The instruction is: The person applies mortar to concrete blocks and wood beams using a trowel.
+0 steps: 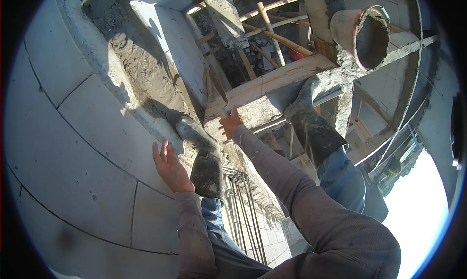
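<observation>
Right hand gripping trowel at plank edge | left hand open, flat on block wall

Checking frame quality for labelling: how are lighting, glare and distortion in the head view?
Head view: hard sunlight, deep shadows across the mortar bed; sky at lower right blown out white; strong fisheye curvature with black corners; left hand, right hand and bucket reasonably sharp.

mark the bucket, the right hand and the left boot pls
bucket [346, 32], head view: on its outer side wall.
right hand [230, 124], head view: on the back of the hand, at the wooden plank's edge.
left boot [206, 160], head view: on the mud-caked shaft.
</observation>
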The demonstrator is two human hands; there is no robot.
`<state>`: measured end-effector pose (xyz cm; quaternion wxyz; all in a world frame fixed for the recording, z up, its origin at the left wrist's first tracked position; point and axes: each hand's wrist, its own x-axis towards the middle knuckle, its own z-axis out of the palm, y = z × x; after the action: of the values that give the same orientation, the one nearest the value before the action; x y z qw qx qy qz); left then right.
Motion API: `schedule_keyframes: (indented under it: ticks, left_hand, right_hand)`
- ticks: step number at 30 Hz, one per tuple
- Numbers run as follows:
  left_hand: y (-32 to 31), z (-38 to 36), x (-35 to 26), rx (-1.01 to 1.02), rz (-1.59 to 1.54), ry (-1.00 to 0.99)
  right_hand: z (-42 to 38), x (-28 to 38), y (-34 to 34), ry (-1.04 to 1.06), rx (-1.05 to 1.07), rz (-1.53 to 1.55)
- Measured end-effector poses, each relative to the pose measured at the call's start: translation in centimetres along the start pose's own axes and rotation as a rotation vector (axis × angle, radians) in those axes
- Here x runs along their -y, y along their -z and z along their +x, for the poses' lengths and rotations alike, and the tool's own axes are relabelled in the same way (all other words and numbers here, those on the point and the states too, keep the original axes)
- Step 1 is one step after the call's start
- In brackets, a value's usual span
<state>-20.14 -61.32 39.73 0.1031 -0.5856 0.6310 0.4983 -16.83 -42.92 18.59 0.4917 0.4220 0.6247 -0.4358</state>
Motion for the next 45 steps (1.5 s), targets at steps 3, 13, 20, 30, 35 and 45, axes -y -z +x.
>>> schedule_keyframes:
  ticks: [3, 13, 20, 30, 35, 45]
  left_hand:
    - [-1.4, -0.5, 0.7, 0.057, 0.091, 0.004]
    - [-7.0, -3.1, 4.5, 0.350, 0.243, 0.030]
    - [-20.3, -9.8, 4.4, 0.628, 0.136, 0.229]
    - [-53.0, -16.8, -7.4, 1.143, -0.349, 0.133]
    - [-54.0, -19.1, -9.6, 1.041, -0.362, 0.210]
    - [-54.4, -18.7, -10.5, 1.056, -0.294, 0.228]
  right_hand:
    - [-3.2, 3.5, 10.0, 0.203, -0.121, -0.617]
    - [-18.9, 16.0, 54.6, 0.568, -0.682, -1.069]
    - [-14.1, 24.6, 68.2, 0.439, -0.622, -1.653]
    - [-4.3, 23.6, 68.1, 0.707, -0.279, -1.948]
    - [-6.0, 20.0, 67.0, 0.649, -0.484, -1.473]
    - [-6.7, 17.1, 63.8, 0.592, -0.599, -0.851]
